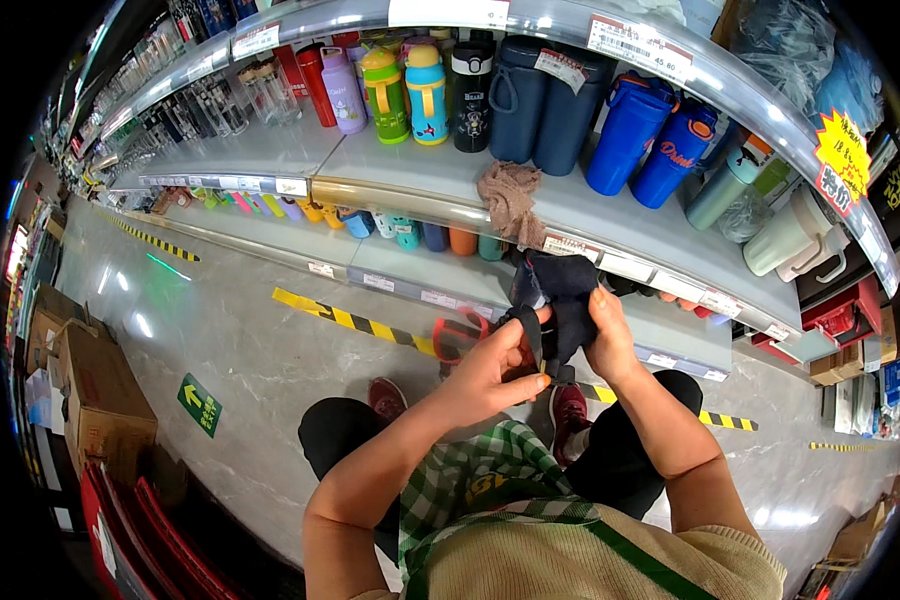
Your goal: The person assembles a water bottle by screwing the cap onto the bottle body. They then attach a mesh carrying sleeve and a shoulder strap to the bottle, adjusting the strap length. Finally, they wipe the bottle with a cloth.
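Observation:
Both hands are in front of the shelf, holding a dark fabric piece with a strap (562, 290); it looks soft and bunched, and its exact kind is not clear. My left hand (492, 368) is closed, with the thumb and fingers pinching the strap at its lower left. On the other side, my right hand (610, 335) grips the fabric's right edge between thumb and fingers. Just above, a crumpled brown rag (511, 203) hangs over the shelf's front edge. Dark blue flasks (518, 98) and bright blue bottles (630, 130) stand behind it.
Children's bottles (427, 95) and glass cups (220, 105) line the shelf to the left. More cups (407, 234) fill the lower shelf. Something red (458, 335) lies beyond my left hand. Cardboard boxes (105, 395) stand on the left, above red panels (160, 530).

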Action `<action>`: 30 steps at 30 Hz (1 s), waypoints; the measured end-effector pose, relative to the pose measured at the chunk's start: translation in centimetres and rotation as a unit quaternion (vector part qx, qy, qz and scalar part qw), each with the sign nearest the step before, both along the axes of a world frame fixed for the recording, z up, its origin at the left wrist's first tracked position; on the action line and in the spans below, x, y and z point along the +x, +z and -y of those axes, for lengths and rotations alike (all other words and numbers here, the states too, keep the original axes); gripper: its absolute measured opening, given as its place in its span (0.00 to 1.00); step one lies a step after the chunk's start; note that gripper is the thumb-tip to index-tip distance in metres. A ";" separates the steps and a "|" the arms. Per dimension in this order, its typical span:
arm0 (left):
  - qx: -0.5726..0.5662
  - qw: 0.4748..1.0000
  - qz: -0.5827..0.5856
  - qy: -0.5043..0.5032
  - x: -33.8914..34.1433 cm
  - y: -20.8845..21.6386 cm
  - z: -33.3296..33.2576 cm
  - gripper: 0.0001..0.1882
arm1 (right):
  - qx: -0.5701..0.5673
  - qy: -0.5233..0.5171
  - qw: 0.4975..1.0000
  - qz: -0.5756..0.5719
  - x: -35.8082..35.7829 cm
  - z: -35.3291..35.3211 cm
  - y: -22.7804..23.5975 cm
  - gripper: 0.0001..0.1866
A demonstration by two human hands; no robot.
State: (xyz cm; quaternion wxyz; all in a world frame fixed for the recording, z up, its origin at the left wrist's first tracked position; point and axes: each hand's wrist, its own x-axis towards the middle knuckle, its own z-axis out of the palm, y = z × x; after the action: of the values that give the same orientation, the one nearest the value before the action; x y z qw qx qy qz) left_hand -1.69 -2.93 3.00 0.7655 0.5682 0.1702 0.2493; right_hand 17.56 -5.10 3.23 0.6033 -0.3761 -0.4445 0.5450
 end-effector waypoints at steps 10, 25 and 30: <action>0.123 0.990 -0.060 0.014 -1.1 -2.7 -1.3 0.31 | 0.203 0.143 0.899 0.362 -0.6 1.2 0.2 0.09; 0.129 0.991 -0.021 -0.020 -1.0 -1.6 -1.8 0.51 | 0.243 0.105 0.844 0.466 0.8 0.9 1.2 0.11; 0.094 0.993 -0.072 0.010 -1.1 -1.1 -2.2 0.52 | 0.286 0.090 0.843 0.446 1.0 1.2 2.6 0.09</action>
State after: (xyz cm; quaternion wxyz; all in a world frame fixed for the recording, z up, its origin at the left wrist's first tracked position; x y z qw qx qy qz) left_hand -2.81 -0.77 1.91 0.6921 0.6520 0.2065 0.2307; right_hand 18.55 -6.35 5.82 0.3686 -0.3473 -0.8340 0.2187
